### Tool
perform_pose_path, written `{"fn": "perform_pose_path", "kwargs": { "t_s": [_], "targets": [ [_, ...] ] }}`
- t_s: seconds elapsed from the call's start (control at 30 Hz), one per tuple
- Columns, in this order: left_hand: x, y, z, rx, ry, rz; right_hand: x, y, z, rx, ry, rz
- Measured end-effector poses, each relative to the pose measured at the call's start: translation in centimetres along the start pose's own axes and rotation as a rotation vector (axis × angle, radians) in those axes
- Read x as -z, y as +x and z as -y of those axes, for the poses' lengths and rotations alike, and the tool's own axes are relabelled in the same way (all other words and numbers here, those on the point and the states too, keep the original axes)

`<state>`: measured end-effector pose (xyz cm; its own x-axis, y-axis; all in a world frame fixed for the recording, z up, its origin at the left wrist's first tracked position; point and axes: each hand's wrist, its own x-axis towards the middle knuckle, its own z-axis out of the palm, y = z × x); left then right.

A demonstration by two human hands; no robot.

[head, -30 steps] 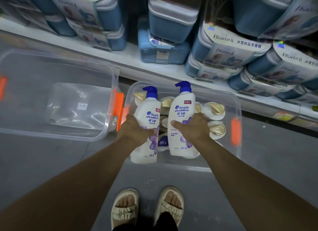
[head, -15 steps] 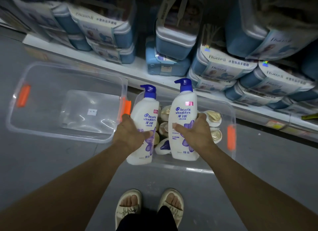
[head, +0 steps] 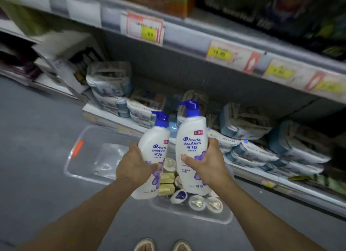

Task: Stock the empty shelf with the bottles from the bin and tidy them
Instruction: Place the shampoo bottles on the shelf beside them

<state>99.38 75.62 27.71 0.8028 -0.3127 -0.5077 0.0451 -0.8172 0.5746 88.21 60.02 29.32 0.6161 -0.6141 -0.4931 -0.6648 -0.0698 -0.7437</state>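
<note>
My left hand (head: 133, 165) grips a white shampoo bottle (head: 152, 153) with a blue pump cap, tilted slightly right. My right hand (head: 207, 164) grips a second, taller-looking white shampoo bottle (head: 192, 138), held upright. Both bottles hang in the air above the clear bin (head: 189, 211) on the floor. Several more bottles (head: 196, 202) lie inside that bin, seen from their caps. A dark shelf bay (head: 187, 71) opens behind the bottles, under a shelf edge with price tags (head: 219, 52).
An empty clear bin with an orange latch (head: 77, 147) sits on the grey floor to the left. The bottom shelf (head: 252, 173) carries stacked blue-and-white boxed sets (head: 249, 147). My sandalled feet (head: 162, 245) stand just before the bin.
Both hands have raised the two bottles out of the bin. My view has tilted upward, bringing the upper shelf and its price tags into sight.
</note>
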Motion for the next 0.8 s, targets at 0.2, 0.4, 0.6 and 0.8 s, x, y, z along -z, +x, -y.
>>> {"fn": "perform_pose_path", "kwargs": {
  "t_s": [0.2, 0.4, 0.6, 0.8],
  "targets": [
    [7.9, -4.8, -6.0, -0.061, -0.084, -0.135, 4.9, -5.8, 9.4, 0.169, -0.036, -0.021],
    [14.9, -10.4, -11.8, -0.150, -0.117, -0.241, 9.7, -11.5, 17.5, 0.346, -0.044, -0.070],
    [20.8, -15.9, -17.6, -0.257, -0.139, -0.343, 14.4, -16.4, 24.0, 0.496, 0.022, -0.116],
    [25.6, -19.3, -22.5, -0.368, -0.241, -0.402, 18.5, -19.0, 30.3, 0.621, 0.030, -0.232]
  ]
}}
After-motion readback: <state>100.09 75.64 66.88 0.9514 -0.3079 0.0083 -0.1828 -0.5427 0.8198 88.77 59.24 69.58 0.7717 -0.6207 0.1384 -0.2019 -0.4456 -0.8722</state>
